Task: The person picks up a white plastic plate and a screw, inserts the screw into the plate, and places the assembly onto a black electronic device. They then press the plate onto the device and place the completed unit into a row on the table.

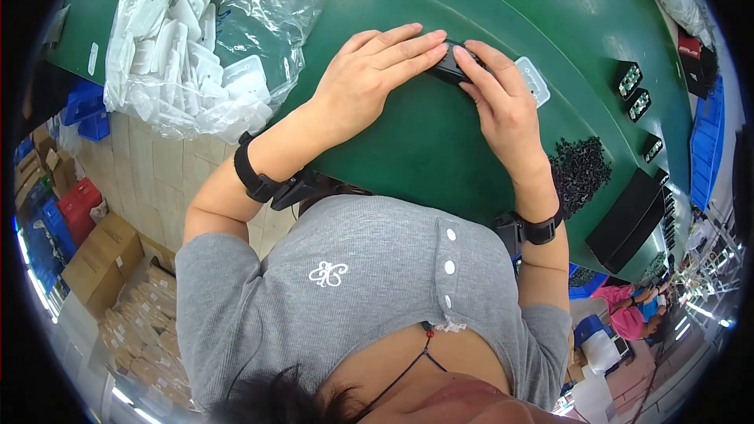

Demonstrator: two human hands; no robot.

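Observation:
Over the green work table, a small black plastic case (448, 71) is between my two hands. My left hand (363, 82) has its fingers stretched side by side, their tips pressed on the case's left end; its thumb is hidden. From the other side my right hand (500, 102) grips the case, its index finger on top and thumb along the near edge. Much of the case is covered by my fingers. Just right of my right hand lies a translucent white plastic plate (533, 81), partly behind the fingers.
A clear bag (287, 71) of white plastic plates (184, 20) lies at the left. On the right are a heap of small black parts (581, 175), a black flat panel (627, 220) and several black cases with circuit boards (629, 79). Blue trays (709, 141) line the far right edge.

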